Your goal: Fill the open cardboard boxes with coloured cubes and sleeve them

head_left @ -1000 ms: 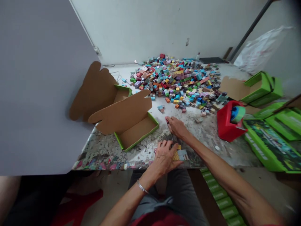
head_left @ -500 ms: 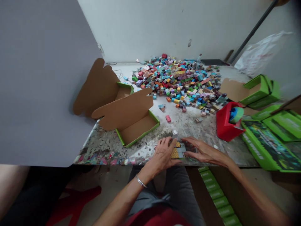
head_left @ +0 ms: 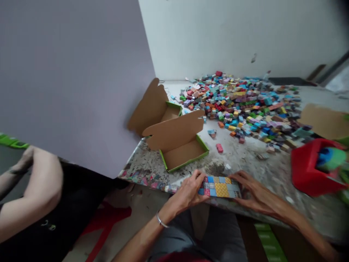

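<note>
Between my hands, at the table's front edge, lies a rectangular block of small patterned boxes (head_left: 221,187) in blue, yellow, red and grey, packed side by side. My left hand (head_left: 188,190) grips its left end, thumb at the near side and fingers at the far side. Around the right end my right hand (head_left: 253,193) closes in the same way. An open cardboard box (head_left: 182,157) with green edges, its brown lid raised, stands just beyond my left hand. One small pink-red box (head_left: 219,148) sits apart on the table.
A big pile of small coloured boxes (head_left: 240,103) covers the back of the table. A second open carton (head_left: 152,105) stands at left by a grey panel (head_left: 81,80). The red tape dispenser (head_left: 308,169) is at right. Another person's arm (head_left: 35,182) shows at far left.
The view has swung left, so the table's contents sit farther right. My hands now hold the two ends of the block, and more of its patterned top shows between them.
</note>
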Motion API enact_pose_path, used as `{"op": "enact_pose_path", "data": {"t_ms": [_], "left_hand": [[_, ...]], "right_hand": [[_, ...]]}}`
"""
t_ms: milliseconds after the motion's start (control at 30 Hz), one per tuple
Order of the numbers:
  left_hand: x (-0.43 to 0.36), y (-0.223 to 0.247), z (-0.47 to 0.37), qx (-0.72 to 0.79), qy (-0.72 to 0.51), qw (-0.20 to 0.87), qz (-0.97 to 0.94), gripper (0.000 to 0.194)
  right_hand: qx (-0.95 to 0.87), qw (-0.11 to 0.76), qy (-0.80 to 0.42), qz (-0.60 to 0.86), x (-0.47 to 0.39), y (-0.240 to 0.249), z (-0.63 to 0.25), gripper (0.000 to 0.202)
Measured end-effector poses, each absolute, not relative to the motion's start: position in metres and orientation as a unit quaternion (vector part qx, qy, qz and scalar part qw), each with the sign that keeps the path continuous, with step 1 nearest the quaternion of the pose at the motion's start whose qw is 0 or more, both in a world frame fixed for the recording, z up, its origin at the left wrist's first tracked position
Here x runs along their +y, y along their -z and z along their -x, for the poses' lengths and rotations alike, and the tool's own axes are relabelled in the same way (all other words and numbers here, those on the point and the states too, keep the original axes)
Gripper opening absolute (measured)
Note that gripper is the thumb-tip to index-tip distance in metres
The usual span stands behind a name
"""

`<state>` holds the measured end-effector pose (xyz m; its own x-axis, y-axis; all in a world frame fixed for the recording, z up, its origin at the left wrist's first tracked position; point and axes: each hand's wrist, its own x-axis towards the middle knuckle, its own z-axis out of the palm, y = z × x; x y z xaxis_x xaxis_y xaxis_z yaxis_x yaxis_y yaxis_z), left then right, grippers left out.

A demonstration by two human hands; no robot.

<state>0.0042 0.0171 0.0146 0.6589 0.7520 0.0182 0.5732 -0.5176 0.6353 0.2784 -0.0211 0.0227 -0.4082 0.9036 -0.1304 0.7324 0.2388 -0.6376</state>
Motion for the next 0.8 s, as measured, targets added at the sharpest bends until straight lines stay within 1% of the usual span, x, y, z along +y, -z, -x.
{"op": "enact_pose_path", "data": {"t_ms": [67,167,267,400,467,533,600,700,733,800], "left_hand": [[0.026,-0.030,0.007,0.395,-0.172,0.297,-0.852,0.055],[0.054,-0.051,0.033,0.433,-0.200,0.239,-0.846,0.057],[0.090,-0.060,0.058,0.497,-0.166,0.160,-0.836,0.057],[0.112,-0.049,0.076,0.567,-0.093,0.101,-0.812,0.053],[0.108,-0.039,0.079,0.581,-0.103,0.082,-0.803,0.060],[0.097,-0.030,0.080,0.620,-0.152,0.054,-0.768,0.067],[0.088,-0.022,0.082,0.674,-0.207,0.068,-0.706,0.064],[0.082,-0.017,0.088,0.699,-0.215,0.186,-0.656,0.037],[0.080,-0.017,0.091,0.691,-0.205,0.217,-0.659,0.028],[0.075,-0.020,0.098,0.677,-0.195,0.237,-0.669,0.021]], "right_hand": [[-0.794,0.140,-0.304,0.508,-0.001,-0.036,-0.273,0.055],[-0.834,0.151,-0.257,0.465,0.049,-0.058,-0.248,0.054],[-0.863,0.154,-0.220,0.427,0.110,-0.068,-0.210,0.053],[-0.888,0.115,-0.225,0.385,0.162,-0.052,-0.167,0.053],[-0.881,0.108,-0.237,0.394,0.168,-0.038,-0.156,0.056],[-0.858,0.116,-0.246,0.436,0.166,-0.026,-0.151,0.057],[-0.832,0.118,-0.252,0.481,0.161,-0.020,-0.150,0.045],[-0.809,0.110,-0.261,0.515,0.156,-0.018,-0.146,0.019],[-0.808,0.106,-0.264,0.517,0.153,-0.017,-0.145,0.015],[-0.803,0.100,-0.272,0.521,0.145,-0.013,-0.141,0.013]]}}
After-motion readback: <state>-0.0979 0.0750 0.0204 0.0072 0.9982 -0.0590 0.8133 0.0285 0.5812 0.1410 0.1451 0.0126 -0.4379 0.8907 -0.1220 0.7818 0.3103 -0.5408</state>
